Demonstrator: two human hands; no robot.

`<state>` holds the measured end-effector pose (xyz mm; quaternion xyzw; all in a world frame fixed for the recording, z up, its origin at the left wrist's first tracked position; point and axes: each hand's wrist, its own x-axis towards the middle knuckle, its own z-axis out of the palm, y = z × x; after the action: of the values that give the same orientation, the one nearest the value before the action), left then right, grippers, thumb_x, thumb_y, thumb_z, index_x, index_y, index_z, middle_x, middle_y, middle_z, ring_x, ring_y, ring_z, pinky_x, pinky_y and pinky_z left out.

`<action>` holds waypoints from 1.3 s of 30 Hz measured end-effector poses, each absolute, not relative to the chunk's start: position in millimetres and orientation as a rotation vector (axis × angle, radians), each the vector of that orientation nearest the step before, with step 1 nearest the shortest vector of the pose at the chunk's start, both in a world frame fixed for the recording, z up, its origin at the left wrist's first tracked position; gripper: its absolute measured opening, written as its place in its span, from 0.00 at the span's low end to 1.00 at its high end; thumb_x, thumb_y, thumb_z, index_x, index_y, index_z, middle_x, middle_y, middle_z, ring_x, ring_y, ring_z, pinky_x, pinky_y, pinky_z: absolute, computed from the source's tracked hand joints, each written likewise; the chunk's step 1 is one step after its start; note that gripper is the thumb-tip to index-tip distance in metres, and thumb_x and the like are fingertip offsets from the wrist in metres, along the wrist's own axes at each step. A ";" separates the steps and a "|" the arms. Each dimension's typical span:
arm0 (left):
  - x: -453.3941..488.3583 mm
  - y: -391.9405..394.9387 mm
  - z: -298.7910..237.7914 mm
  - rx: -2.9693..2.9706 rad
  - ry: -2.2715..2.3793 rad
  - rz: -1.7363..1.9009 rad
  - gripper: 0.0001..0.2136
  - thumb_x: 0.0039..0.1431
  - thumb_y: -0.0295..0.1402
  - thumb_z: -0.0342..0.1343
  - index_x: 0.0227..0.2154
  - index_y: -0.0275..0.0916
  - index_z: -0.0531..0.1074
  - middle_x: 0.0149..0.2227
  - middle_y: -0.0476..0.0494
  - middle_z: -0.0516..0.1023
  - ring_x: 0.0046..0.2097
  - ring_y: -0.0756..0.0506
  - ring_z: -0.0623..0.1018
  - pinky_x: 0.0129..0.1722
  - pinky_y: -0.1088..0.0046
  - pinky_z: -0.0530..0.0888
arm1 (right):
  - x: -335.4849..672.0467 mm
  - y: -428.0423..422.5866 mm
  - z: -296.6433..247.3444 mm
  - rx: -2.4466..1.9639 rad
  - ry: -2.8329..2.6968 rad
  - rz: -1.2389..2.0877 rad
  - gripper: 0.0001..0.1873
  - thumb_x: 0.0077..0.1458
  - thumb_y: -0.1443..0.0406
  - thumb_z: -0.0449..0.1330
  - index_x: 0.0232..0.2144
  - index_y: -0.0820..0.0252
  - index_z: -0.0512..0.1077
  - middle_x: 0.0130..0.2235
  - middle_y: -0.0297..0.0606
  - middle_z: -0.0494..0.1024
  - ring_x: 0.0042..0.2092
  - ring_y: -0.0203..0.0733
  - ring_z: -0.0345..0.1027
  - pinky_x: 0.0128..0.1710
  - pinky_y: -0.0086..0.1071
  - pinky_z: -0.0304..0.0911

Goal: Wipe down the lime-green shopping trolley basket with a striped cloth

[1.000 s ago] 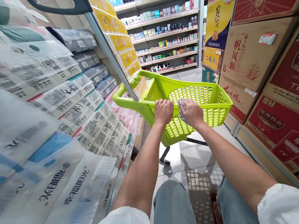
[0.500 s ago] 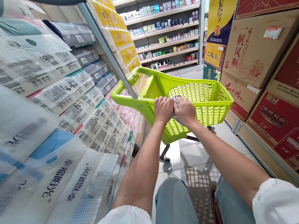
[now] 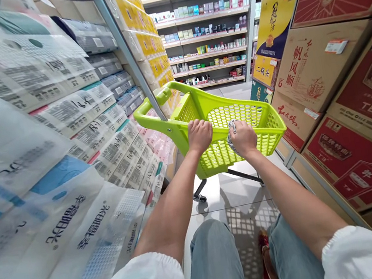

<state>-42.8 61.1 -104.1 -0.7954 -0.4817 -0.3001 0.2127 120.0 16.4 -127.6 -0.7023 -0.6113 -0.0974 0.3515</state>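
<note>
A lime-green shopping cart (image 3: 220, 134) with a perforated plastic basket stands side-on in front of me. My left hand (image 3: 200, 136) is closed over the near rim of the basket, close to the handle end. Further right along that rim, my right hand (image 3: 244, 137) clutches a grey-and-white striped cloth (image 3: 231, 129), which is bunched up and pressed against the rim. Most of the cloth is hidden under my fingers. A gap now separates the two hands. The visible part of the basket's inside shows only green plastic.
Stacked packs of paper goods (image 3: 93, 125) rise close on the left, with yellow packs (image 3: 146, 38) behind. Cardboard cartons (image 3: 311, 65) line the right side. Product shelves (image 3: 205, 36) stand beyond the cart. A grey metal pole (image 3: 127, 50) slants past the cart handle.
My right hand has slid right along the rim with the cloth, away from my left hand. My left hand stays on the rim. The view has shifted slightly.
</note>
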 end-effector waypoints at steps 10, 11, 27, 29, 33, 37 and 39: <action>-43.5 60.6 -104.1 -2.226 -1.343 -0.796 0.17 0.66 0.37 0.36 0.29 0.42 0.69 0.34 0.40 0.74 0.44 0.41 0.70 0.52 0.59 0.60 | 81.5 24.0 -122.1 -1.640 -1.757 -0.256 0.17 0.62 0.59 0.46 0.47 0.57 0.69 0.45 0.43 0.73 0.45 0.46 0.64 0.40 0.33 0.56; -44.5 60.5 -104.0 -2.233 -1.340 -0.797 0.17 0.66 0.37 0.36 0.30 0.42 0.69 0.34 0.40 0.74 0.44 0.41 0.70 0.52 0.59 0.60 | 89.0 22.9 -124.1 -1.652 -1.768 -0.270 0.17 0.62 0.59 0.46 0.47 0.56 0.69 0.45 0.42 0.73 0.45 0.46 0.63 0.39 0.33 0.56; -14.9 15.8 -166.3 -2.146 -1.502 -1.051 0.13 0.65 0.36 0.42 0.44 0.39 0.70 0.42 0.39 0.73 0.47 0.41 0.70 0.50 0.62 0.63 | 128.0 21.4 -141.1 -1.556 -1.729 -0.244 0.19 0.62 0.57 0.47 0.48 0.57 0.69 0.45 0.43 0.72 0.45 0.46 0.63 0.43 0.34 0.57; -10.5 13.3 -187.2 -2.129 -1.607 -0.996 0.13 0.65 0.34 0.42 0.41 0.38 0.71 0.38 0.38 0.74 0.44 0.40 0.71 0.47 0.62 0.65 | 126.9 19.7 -142.1 -1.547 -1.726 -0.256 0.19 0.62 0.57 0.47 0.49 0.57 0.69 0.45 0.43 0.72 0.45 0.46 0.63 0.43 0.34 0.58; -7.2 19.9 -210.1 -2.067 -1.760 -0.928 0.11 0.62 0.30 0.44 0.38 0.36 0.72 0.38 0.36 0.75 0.43 0.39 0.71 0.47 0.61 0.64 | 125.7 19.8 -145.7 -1.518 -1.739 -0.282 0.20 0.62 0.57 0.46 0.49 0.57 0.69 0.44 0.43 0.72 0.45 0.47 0.63 0.43 0.35 0.58; -7.0 27.0 -211.6 -2.040 -1.847 -0.904 0.12 0.62 0.29 0.44 0.40 0.36 0.72 0.38 0.35 0.75 0.43 0.39 0.71 0.46 0.61 0.63 | 125.8 23.2 -150.9 -1.477 -1.750 -0.318 0.19 0.62 0.57 0.47 0.49 0.58 0.69 0.44 0.44 0.72 0.45 0.46 0.62 0.43 0.35 0.58; -8.1 30.0 -208.9 -2.059 -1.873 -0.872 0.12 0.62 0.30 0.43 0.38 0.36 0.73 0.38 0.35 0.75 0.42 0.39 0.71 0.44 0.62 0.64 | 126.7 24.7 -153.7 -1.473 -1.761 -0.341 0.19 0.61 0.58 0.47 0.49 0.58 0.69 0.45 0.43 0.72 0.46 0.46 0.62 0.43 0.35 0.59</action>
<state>-8.1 30.0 -208.9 -0.7015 -0.6380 -0.2972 0.1119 126.7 24.7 -153.7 -0.5819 -0.6959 -0.1345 0.3988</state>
